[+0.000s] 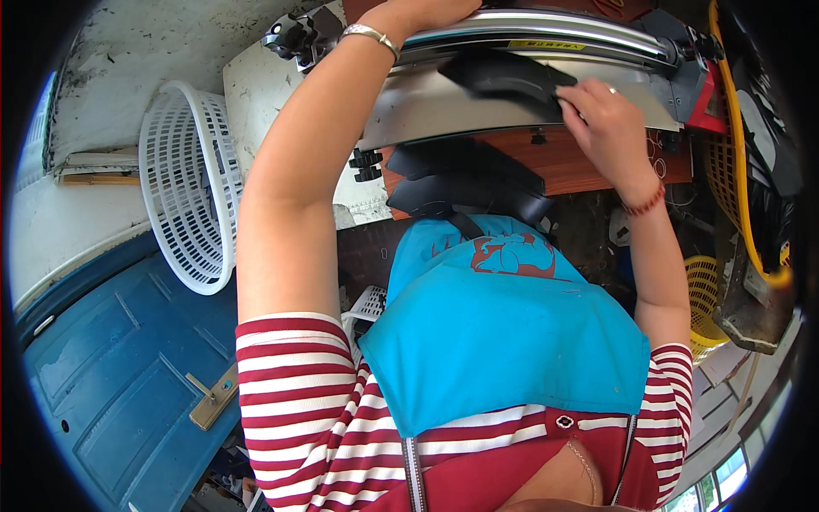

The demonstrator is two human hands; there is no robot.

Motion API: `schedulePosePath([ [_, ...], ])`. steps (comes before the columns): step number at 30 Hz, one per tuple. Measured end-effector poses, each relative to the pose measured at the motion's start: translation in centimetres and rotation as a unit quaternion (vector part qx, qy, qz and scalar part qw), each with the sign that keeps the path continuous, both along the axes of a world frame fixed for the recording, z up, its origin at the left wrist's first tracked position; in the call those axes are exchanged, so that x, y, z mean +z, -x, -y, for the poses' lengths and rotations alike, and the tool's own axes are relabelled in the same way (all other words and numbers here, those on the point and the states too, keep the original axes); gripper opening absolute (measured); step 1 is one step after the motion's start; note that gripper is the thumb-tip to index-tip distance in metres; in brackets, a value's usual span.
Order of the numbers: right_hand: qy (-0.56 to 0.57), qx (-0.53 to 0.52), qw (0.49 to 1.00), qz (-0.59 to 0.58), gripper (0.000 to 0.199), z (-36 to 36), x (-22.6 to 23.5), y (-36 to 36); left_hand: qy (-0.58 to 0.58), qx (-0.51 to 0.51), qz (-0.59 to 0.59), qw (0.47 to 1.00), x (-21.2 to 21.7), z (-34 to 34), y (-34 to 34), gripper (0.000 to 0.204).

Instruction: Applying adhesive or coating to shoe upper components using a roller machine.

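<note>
My right hand (604,128) pinches the right end of a curved flat black piece (503,78), slightly blurred. The piece lies over the metal plate (426,107) of a machine, just below its shiny roller bar (546,26). My left hand (431,12) reaches to the far side by the roller's left part; the top edge of the picture cuts it off, and its fingers do not show clearly. More curved black pieces (469,175) lie stacked in front of the plate, by my blue apron (512,341).
A white plastic basket (189,188) stands at the left, above a blue door (128,375). At the right, a yellow basket (723,183) holds black and grey pieces, and a smaller yellow basket (704,299) is lower down. Black knobs (367,166) stick out under the plate.
</note>
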State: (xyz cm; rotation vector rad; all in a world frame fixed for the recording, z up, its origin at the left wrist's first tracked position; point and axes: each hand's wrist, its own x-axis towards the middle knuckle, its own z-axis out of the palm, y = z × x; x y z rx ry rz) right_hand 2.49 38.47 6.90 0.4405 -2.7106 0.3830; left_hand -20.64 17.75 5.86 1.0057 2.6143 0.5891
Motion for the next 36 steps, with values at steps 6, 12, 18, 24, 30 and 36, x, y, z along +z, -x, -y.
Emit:
schedulePosePath([
  [6, 0.094, 0.076, 0.99, -0.078, 0.018, 5.1, -5.2, -1.2, 0.035, 0.03, 0.064, 0.997, 1.8, -0.8, 0.1, 0.037],
  [12, 0.036, 0.211, 0.943, 0.254, 0.049, 9.8, -15.9, -6.3, -0.102, 0.057, -0.006, 0.993, 1.8, 0.1, 1.6, 0.021],
  [18, -0.054, 0.216, 0.951, 0.213, 0.048, 10.2, -17.9, -7.1, -0.156, 0.12, 0.008, 0.98, 3.6, 1.2, 1.6, 0.014],
  [24, -0.061, 0.213, 0.968, 0.117, 0.05, 8.5, -19.5, -7.3, -0.186, 0.181, 0.051, 0.964, 4.2, 2.0, 0.6, 0.011],
  [30, -0.031, 0.207, 0.969, 0.13, 0.054, 7.0, -20.6, -7.0, -0.184, 0.197, 0.064, 0.961, 5.0, 1.7, -0.8, 0.009],
  [36, 0.005, 0.229, 0.965, 0.126, 0.044, 6.7, -20.1, -6.3, -0.176, 0.197, 0.07, 0.962, 5.3, 1.7, -1.2, 0.011],
])
